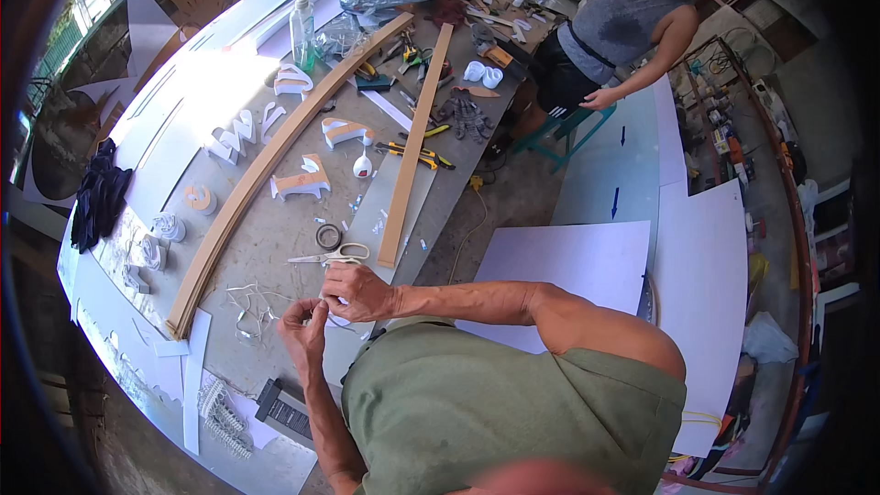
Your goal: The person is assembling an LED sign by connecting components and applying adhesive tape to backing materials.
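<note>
I see both hands meet low over the near edge of the workbench (pixel 275 247). My left hand (pixel 302 328) and right hand (pixel 353 291) are each pinched shut on a thin white strip (pixel 335 313), which spans the small gap between them. Its long axis seems to run from lower left to upper right, though it is too small to be sure which end leads. The scissors (pixel 332 257) lie just beyond the right hand, the nearer one, handles pointing right and blades left, with a roll of tape (pixel 328 236) just past them.
</note>
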`<state>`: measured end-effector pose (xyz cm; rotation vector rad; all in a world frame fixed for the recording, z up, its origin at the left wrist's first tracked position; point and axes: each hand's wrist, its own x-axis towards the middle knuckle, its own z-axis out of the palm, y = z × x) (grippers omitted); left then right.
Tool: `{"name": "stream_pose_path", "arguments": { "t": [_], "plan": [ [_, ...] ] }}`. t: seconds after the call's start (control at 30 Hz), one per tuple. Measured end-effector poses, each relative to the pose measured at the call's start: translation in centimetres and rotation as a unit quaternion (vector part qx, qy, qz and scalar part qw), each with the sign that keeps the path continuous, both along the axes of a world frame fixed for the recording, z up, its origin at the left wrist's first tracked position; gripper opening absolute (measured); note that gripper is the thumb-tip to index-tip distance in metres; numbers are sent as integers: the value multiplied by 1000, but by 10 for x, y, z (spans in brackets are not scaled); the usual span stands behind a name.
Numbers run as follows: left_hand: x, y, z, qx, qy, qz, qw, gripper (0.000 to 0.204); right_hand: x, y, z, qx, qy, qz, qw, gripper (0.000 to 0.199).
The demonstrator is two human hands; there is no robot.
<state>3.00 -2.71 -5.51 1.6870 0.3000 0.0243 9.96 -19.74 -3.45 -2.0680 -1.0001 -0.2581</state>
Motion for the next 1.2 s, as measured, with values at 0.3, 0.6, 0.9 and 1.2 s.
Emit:
{"name": "stream_pose_path", "arguments": {
  "t": [0.3, 0.6, 0.9, 1.2],
  "plan": [
    [5, -12, 21, 147, -134, -33, 979, 6, 9, -6, -14, 36, 447, -41, 893, 19],
    [3, -14, 35, 232, -262, -85, 933, 13, 10, -10, -11, 153, 827, -72, 536, 16],
    [-4, -21, 34, 283, -300, -115, 904, 15, -10, -19, -13, 212, 872, -111, 427, 19],
    [-10, -23, 26, 316, -309, -113, 890, 15, -15, -19, -17, 213, 870, -137, 424, 14]
  ]
}}
